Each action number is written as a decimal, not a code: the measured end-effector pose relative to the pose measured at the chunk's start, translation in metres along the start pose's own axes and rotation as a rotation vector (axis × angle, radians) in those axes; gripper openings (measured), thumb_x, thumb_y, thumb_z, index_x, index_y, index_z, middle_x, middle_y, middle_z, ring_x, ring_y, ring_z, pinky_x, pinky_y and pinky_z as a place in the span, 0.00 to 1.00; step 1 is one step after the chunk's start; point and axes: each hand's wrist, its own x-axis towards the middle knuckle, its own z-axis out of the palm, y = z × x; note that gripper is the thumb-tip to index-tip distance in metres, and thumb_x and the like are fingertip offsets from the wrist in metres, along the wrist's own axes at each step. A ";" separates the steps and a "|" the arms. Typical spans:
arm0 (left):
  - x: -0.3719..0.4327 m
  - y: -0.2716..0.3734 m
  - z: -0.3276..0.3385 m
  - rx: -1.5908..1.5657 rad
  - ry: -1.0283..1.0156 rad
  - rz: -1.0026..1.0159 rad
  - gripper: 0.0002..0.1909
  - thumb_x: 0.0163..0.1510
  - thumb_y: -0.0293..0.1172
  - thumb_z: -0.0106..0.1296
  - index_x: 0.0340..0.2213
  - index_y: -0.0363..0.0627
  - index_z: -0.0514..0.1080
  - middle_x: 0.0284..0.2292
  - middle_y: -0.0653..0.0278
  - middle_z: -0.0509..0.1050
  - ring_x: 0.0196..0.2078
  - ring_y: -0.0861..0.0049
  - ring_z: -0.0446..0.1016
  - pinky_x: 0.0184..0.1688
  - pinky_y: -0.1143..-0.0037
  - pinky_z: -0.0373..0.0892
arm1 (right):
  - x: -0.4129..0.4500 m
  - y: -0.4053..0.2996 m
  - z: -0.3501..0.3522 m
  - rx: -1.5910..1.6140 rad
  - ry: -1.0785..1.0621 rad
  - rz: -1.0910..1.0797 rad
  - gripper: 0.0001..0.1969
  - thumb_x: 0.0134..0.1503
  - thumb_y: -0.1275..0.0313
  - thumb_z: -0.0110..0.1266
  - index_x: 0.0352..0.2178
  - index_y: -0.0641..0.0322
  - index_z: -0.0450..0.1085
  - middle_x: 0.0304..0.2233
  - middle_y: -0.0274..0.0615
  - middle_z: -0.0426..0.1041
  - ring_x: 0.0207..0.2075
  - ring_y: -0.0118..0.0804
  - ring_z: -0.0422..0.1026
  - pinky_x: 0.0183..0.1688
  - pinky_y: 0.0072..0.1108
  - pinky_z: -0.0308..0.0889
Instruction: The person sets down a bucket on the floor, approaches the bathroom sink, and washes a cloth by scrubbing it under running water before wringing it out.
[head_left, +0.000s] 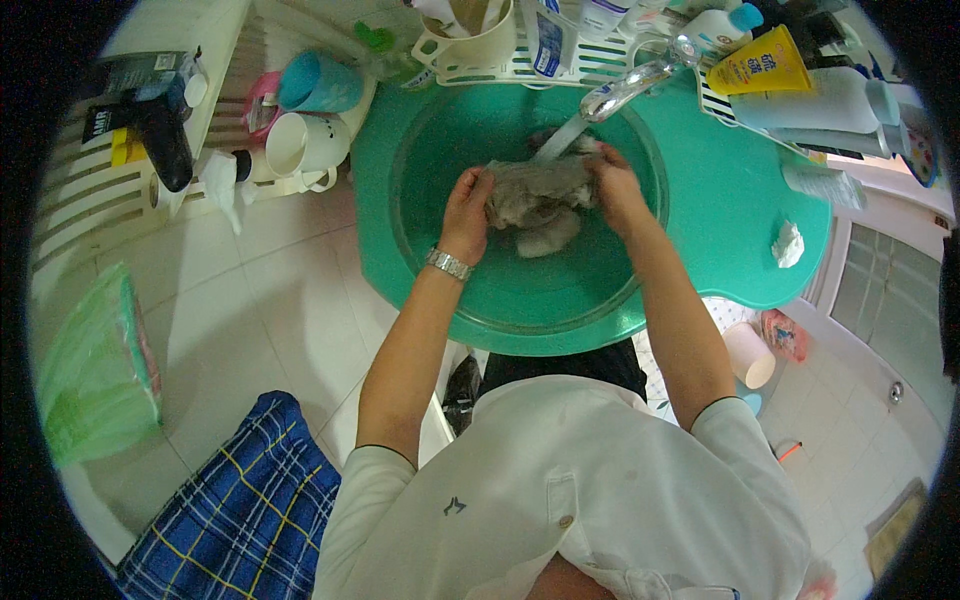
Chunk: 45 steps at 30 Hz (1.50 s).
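Note:
A wet greyish cloth (536, 191) is stretched between my two hands over a round green glass basin (525, 296). My left hand (466, 214) grips its left edge, thumb on top, with a metal watch at the wrist. Its right end is held in my right hand (616, 184). Water runs from the chrome faucet (626, 90) onto the back of the cloth, where another bunched part lies. A lower fold hangs towards the basin floor; whether it touches the bottom I cannot tell.
A green countertop (720, 195) surrounds the basin, with a crumpled white tissue (787, 245) at right. Behind the faucet, a shelf (495, 73) holds bottles and a yellow tube (759, 61). Left, cups, including a white mug (307, 142), and a black hair dryer (166, 142) crowd another rack.

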 end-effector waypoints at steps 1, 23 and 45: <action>0.001 -0.002 0.006 0.003 -0.008 -0.001 0.11 0.58 0.36 0.47 0.39 0.44 0.68 0.36 0.69 0.70 0.40 0.80 0.66 0.43 0.78 0.63 | 0.001 0.007 0.006 0.003 0.006 -0.005 0.24 0.50 0.72 0.53 0.50 0.66 0.62 0.42 0.41 0.70 0.44 0.37 0.68 0.46 0.26 0.64; 0.058 -0.012 0.022 -0.440 -0.154 -0.326 0.12 0.56 0.35 0.49 0.41 0.46 0.67 0.40 0.62 0.72 0.41 0.71 0.71 0.45 0.69 0.69 | -0.002 0.029 0.052 0.002 -0.278 0.044 0.20 0.54 0.61 0.55 0.42 0.65 0.67 0.37 0.40 0.72 0.35 0.31 0.71 0.39 0.22 0.67; 0.034 -0.021 0.052 -0.380 -0.012 -0.230 0.17 0.57 0.42 0.47 0.41 0.43 0.69 0.39 0.62 0.73 0.43 0.70 0.72 0.46 0.71 0.68 | -0.009 0.016 0.062 -0.680 0.107 -0.657 0.12 0.53 0.65 0.56 0.31 0.65 0.72 0.24 0.36 0.73 0.25 0.29 0.69 0.30 0.22 0.64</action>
